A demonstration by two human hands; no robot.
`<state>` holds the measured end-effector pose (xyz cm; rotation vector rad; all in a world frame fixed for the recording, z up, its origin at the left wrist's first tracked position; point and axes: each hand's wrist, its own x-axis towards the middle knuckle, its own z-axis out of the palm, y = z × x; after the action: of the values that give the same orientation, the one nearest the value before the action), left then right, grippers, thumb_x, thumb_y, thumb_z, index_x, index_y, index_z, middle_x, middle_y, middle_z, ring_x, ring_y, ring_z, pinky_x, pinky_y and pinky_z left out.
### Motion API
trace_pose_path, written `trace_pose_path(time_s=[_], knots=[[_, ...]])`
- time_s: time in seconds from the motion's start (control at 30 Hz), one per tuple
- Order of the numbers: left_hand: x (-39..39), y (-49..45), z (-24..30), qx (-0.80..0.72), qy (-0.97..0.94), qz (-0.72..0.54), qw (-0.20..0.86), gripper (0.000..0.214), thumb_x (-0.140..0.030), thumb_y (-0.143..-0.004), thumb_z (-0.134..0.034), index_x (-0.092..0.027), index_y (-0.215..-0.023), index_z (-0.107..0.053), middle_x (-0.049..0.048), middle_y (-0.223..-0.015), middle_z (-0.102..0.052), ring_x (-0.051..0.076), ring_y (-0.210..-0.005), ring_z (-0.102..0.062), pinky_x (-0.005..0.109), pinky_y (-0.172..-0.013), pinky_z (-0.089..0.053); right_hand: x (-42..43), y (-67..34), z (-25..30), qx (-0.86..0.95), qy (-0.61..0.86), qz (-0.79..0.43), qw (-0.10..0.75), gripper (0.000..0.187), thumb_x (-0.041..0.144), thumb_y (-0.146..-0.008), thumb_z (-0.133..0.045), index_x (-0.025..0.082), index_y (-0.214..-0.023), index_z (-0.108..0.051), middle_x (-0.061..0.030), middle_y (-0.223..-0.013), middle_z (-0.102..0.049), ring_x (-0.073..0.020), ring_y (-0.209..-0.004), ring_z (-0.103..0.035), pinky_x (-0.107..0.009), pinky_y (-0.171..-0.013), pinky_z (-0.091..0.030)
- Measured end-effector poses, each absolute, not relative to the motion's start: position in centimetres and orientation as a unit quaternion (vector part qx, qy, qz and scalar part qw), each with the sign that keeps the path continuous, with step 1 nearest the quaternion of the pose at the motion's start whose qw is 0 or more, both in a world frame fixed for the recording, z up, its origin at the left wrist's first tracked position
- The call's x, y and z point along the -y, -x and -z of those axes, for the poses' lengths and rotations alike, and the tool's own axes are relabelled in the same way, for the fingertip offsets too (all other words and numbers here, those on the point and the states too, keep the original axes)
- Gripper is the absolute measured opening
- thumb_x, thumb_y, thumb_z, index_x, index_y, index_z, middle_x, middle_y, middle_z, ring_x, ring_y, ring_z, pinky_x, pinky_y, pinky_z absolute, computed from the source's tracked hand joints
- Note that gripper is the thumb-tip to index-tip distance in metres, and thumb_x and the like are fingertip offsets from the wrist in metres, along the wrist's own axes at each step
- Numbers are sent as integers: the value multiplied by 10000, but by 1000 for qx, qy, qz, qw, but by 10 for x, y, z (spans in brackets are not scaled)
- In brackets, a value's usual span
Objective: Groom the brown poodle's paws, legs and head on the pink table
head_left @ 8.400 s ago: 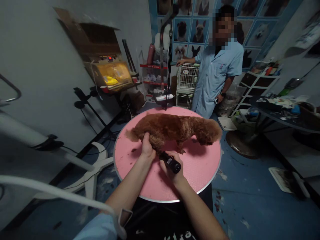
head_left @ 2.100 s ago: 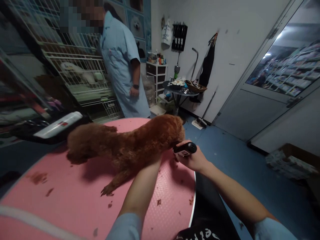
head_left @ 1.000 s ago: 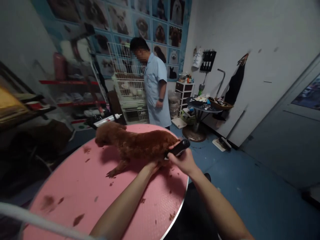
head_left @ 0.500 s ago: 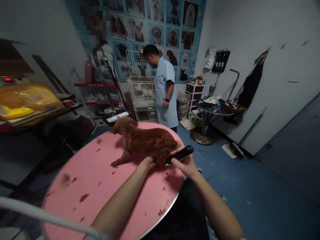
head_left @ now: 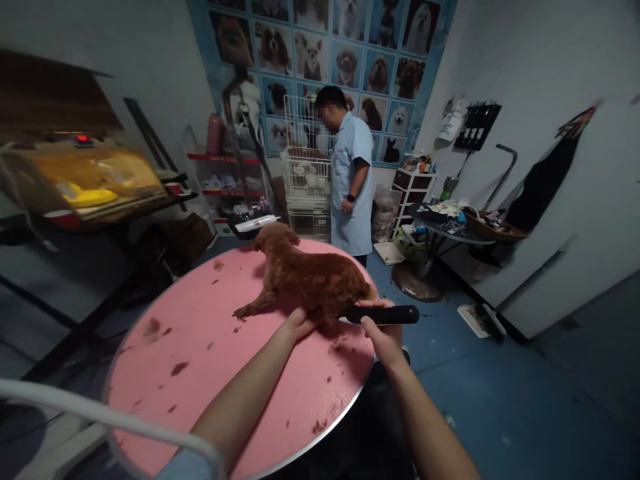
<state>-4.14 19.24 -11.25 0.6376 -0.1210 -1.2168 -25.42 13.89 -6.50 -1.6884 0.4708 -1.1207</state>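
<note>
A small dog (head_left: 320, 273) with curly reddish-brown fur stands on the round pink grooming table (head_left: 225, 373), its head to the left and its rear to the right. My left hand (head_left: 301, 323) grips the dog low at the belly, by the near hind leg; its fingertips are hidden behind the fur. Black hair clippers (head_left: 385, 315) lie nearly level in my right hand (head_left: 384, 337), thumb on the near side and fingers behind. The front end of the clippers is against the dog's hindquarters, and the blade is hard to make out.
Tufts of cut brown hair (head_left: 179, 368) are scattered on the table. A white curved bar (head_left: 100, 413) crosses the lower left. Beyond the table a person (head_left: 353, 180) in a light blue coat stands by a white wire cage (head_left: 307, 177). A cluttered dark table (head_left: 450, 227) is farther right.
The clippers have swung from slanting upward to nearly level, still at the dog's rear. My left hand stays under the dog. The whole view has shifted, moving the scene rightward.
</note>
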Motion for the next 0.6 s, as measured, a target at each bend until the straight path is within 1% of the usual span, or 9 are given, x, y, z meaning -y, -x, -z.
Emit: trace_pose_path(time_s=[0.07, 0.1, 0.17, 0.2, 0.23, 0.27, 0.4, 0.47, 0.6], knots=[[-200, 29, 112, 18, -256, 516, 817, 252, -117, -838, -492, -100, -1000, -684, 119, -882, -736, 224, -820, -684, 348, -800, -550, -145, 253, 56, -195, 693, 431, 544, 275, 387, -773, -669, 255, -995, -575, -60, -979, -683, -199, -691, -649, -345, -569, -561], [-202, 23, 111, 3, -231, 500, 835, 271, -179, -860, -489, -114, -1045, -677, 112, -909, -735, 229, -851, -680, 364, -816, -546, -148, 250, 49, -184, 700, 422, 545, 287, 382, -760, -690, 251, -987, -574, -58, -952, -684, -197, -687, -650, -350, -588, -567], [-201, 15, 109, -11, -186, 479, 858, 343, -308, -889, -496, -129, -1137, -650, 114, -988, -726, 243, -926, -667, 389, -857, -530, -153, 239, 35, -161, 713, 455, 509, 299, 357, -745, -719, 244, -969, -557, -60, -950, -680, -215, -813, -668, -395, -759, -574], [-197, 12, 108, -12, -173, 472, 864, 383, -363, -894, -504, -137, -1175, -635, 113, -1032, -718, 244, -966, -657, 387, -881, -519, -155, 231, 28, -156, 714, 487, 479, 312, 343, -745, -722, 243, -981, -544, -67, -990, -674, -225, -908, -662, -420, -852, -550], [-193, 10, 107, -18, -168, 462, 871, 410, -398, -896, -510, -143, -1195, -626, 109, -1059, -713, 238, -992, -650, 374, -900, -510, -157, 222, 24, -156, 716, 512, 449, 331, 330, -745, -723, 242, -1003, -534, -77, -1039, -663, -230, -984, -647, -434, -918, -522], [-189, 9, 107, -25, -166, 455, 875, 422, -417, -899, -512, -144, -1200, -623, 104, -1069, -711, 231, -1001, -647, 360, -911, -504, -159, 212, 21, -161, 721, 523, 425, 349, 318, -747, -720, 239, -1027, -529, -87, -1074, -652, -230, -1015, -637, -436, -941, -509], [-180, 1, 111, -57, -164, 501, 848, 461, -500, -872, -530, -120, -1095, -665, 96, -935, -726, 224, -866, -664, 350, -847, -527, -170, 176, 44, -172, 776, 492, 356, 364, 287, -734, -717, 212, -1059, -572, -98, -1062, -667, -221, -946, -669, -391, -872, -552], [-182, -4, 114, -72, -167, 525, 832, 473, -528, -846, -554, -113, -1037, -680, 91, -861, -726, 219, -799, -664, 348, -820, -534, -176, 171, 70, -133, 806, 478, 321, 349, 275, -746, -710, 208, -1066, -589, -103, -1095, -679, -230, -984, -676, -391, -881, -558], [-189, -10, 115, -66, -177, 545, 817, 456, -518, -851, -561, -107, -1003, -688, 100, -877, -733, 216, -821, -670, 340, -874, -513, -183, 181, 112, -55, 832, 488, 258, 362, 214, -781, -698, 232, -1121, -575, -105, -1175, -668, -224, -1048, -671, -370, -872, -576]])
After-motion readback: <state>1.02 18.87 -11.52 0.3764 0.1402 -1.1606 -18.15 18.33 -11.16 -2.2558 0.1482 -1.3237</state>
